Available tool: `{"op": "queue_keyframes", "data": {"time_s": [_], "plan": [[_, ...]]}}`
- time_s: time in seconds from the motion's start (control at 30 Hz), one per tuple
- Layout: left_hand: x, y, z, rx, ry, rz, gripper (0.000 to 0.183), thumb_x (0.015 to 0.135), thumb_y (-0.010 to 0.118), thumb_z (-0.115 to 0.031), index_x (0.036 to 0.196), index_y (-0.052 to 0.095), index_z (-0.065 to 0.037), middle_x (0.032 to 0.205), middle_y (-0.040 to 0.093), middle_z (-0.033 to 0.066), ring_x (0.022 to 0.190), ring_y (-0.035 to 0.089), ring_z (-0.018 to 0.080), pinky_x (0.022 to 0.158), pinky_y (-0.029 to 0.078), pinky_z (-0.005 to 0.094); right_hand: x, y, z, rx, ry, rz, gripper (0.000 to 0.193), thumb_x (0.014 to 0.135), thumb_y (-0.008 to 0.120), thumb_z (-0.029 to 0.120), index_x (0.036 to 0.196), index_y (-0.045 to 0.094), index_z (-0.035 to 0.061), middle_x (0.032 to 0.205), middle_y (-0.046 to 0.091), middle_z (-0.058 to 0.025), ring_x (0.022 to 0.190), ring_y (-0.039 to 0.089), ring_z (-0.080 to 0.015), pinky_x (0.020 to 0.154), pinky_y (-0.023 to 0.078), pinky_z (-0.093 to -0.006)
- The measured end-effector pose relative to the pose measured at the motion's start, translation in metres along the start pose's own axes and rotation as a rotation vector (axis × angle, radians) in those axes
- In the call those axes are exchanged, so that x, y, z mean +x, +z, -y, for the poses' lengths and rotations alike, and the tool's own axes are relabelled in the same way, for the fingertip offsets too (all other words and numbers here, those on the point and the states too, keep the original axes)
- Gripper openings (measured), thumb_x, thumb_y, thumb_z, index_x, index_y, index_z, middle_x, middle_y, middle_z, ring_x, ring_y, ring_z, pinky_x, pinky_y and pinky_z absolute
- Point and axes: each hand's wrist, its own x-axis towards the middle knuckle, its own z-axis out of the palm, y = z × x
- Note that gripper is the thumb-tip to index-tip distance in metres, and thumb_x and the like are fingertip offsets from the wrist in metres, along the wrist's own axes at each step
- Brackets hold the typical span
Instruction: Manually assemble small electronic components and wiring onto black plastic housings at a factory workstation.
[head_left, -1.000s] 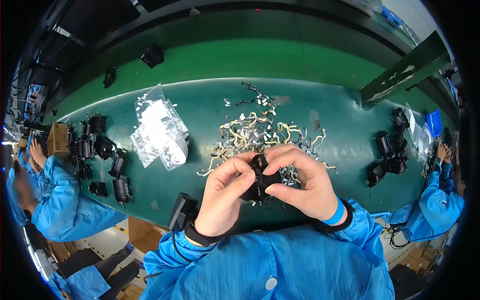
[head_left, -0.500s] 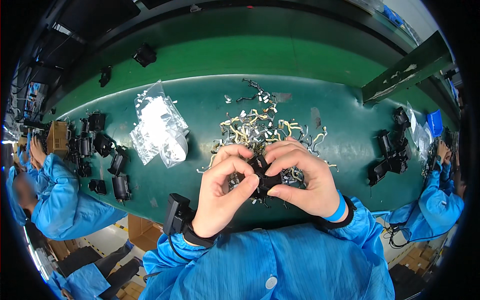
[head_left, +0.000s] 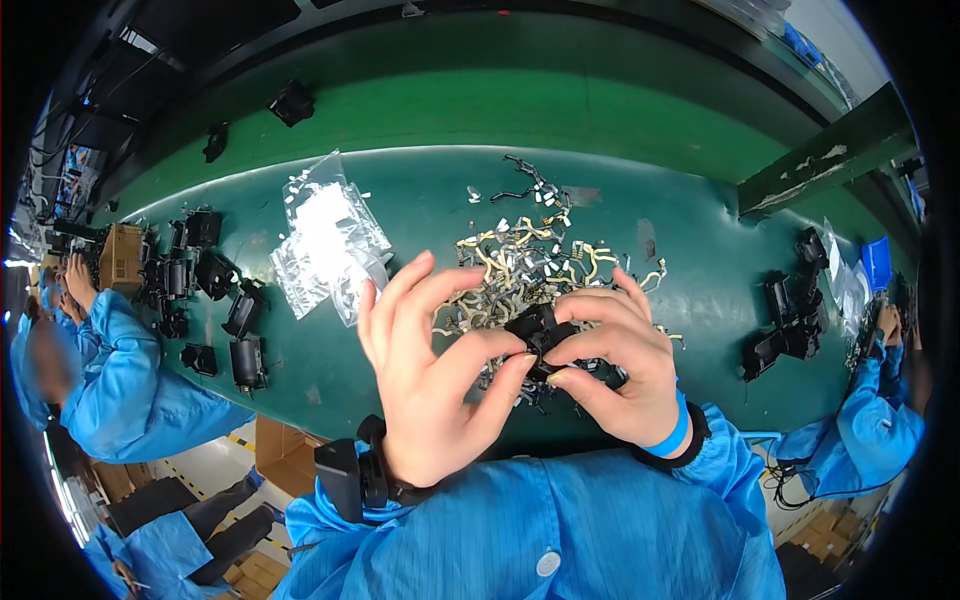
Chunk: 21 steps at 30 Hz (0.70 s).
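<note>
A small black plastic part (head_left: 533,325) is between my two hands, over a pile of short cables (head_left: 515,265) with white connectors and yellow, grey and black wires. My right hand (head_left: 625,370) has its fingers and thumb closed round the part's right side. At the part's left edge, the thumb and index finger of my left hand (head_left: 430,370) pinch together. Its other fingers are raised and spread. Whether a cable end lies in that pinch is hidden by the fingertips.
Clear plastic bags with small white pieces (head_left: 330,235) lie left of the pile. Black plastic housings (head_left: 245,362) stand at the left, with more housings (head_left: 790,320) at the right. A green post (head_left: 825,155) rises at the back right. Co-workers in blue sleeves (head_left: 135,385) sit on both sides.
The middle, ring and little fingers of my left hand have lifted and spread away from the black part. My right hand still grips it; the whole view has shifted slightly.
</note>
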Motion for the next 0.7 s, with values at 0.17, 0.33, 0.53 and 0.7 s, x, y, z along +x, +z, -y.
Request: {"op": "queue_keyframes", "data": {"time_s": [0.17,0.33,0.53,0.7], "plan": [[-0.003,-0.001,-0.003,0.136,0.032,-0.075,0.020,0.064,0.076,-0.008,0.084,0.073,-0.011,0.126,0.056,0.0181,0.131,0.040,0.0424,0.111,0.024,0.0535,0.000,0.001,0.001,-0.003,-0.020,-0.028,0.019,0.071,0.077,0.010,0.088,0.072,0.0138,0.107,0.067,-0.0057,0.107,0.062,-0.0256,0.110,0.024,-0.0495],[-0.003,0.005,0.006,-0.104,-0.071,-0.127,0.020,0.064,0.076,-0.003,0.083,0.071,-0.007,0.127,0.056,0.0187,0.132,0.041,0.0420,0.110,0.029,0.0521,-0.001,0.000,0.004,0.029,0.023,-0.081,0.018,0.071,0.077,0.010,0.089,0.072,0.0140,0.107,0.067,-0.0063,0.106,0.062,-0.0252,0.109,0.025,-0.0474],[-0.006,0.015,0.017,-0.405,-0.128,-0.065,0.016,0.067,0.076,0.002,0.079,0.070,-0.006,0.122,0.057,0.0146,0.131,0.043,0.0380,0.109,0.031,0.0503,0.001,0.001,0.007,0.049,0.045,-0.053,0.020,0.071,0.078,0.010,0.089,0.071,0.0139,0.107,0.067,-0.0060,0.106,0.062,-0.0251,0.108,0.027,-0.0479],[-0.007,0.014,0.023,-0.415,-0.092,-0.072,0.017,0.065,0.077,0.002,0.078,0.070,-0.006,0.118,0.058,0.0126,0.130,0.044,0.0373,0.107,0.033,0.0498,0.005,0.001,0.007,0.048,0.061,-0.015,0.021,0.071,0.078,0.010,0.090,0.070,0.0137,0.107,0.067,-0.0056,0.106,0.062,-0.0247,0.108,0.027,-0.0484]]}}
